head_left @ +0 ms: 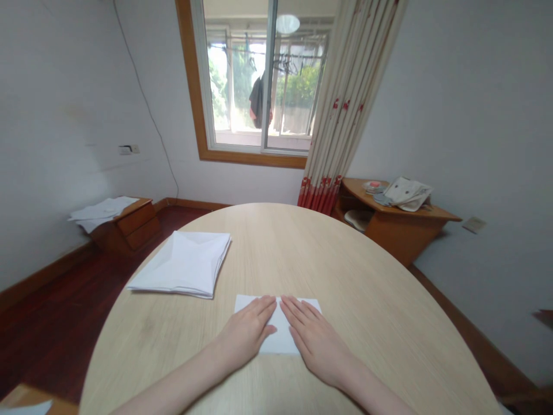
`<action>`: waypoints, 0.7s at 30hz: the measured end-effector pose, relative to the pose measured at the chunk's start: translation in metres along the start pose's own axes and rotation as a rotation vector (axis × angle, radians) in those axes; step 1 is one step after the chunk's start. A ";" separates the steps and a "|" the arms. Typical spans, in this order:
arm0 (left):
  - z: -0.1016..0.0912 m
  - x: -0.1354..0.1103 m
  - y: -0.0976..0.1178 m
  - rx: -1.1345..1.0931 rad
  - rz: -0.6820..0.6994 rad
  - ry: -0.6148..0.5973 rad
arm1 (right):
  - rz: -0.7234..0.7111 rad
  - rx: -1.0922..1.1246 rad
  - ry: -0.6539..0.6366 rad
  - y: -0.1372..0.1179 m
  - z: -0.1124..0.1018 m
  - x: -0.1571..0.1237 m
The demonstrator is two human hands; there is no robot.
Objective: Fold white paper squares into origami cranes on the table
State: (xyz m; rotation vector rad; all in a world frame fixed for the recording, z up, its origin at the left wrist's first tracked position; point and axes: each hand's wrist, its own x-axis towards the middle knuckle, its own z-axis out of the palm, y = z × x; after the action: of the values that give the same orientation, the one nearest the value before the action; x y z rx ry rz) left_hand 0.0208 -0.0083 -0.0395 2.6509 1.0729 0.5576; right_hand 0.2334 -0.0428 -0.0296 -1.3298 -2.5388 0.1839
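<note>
Paper [281, 340] beneath left hand [247, 332], right hand [314, 341]

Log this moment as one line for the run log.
left hand: flat on white sheet | right hand: flat on white sheet | paper stack: apart, on table

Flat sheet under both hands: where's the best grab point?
Probably a far corner of the sheet, from the far side: it lies flat on the table, the left hand and right hand cover most of it, and only the far corners and the strip between the hands are bare. A corner peels up easiest.
</note>
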 end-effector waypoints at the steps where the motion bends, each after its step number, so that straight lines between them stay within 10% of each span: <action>1: 0.002 0.000 -0.002 0.010 0.006 -0.006 | 0.001 0.011 -0.012 0.001 0.001 0.001; 21: 0.010 -0.004 -0.002 0.360 -0.063 -0.024 | 0.164 -0.001 -0.139 0.004 -0.003 0.002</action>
State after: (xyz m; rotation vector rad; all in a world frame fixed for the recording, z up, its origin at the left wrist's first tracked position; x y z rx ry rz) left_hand 0.0213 -0.0101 -0.0504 2.9010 1.3561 0.3449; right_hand 0.2360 -0.0388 -0.0270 -1.5777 -2.5392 0.3182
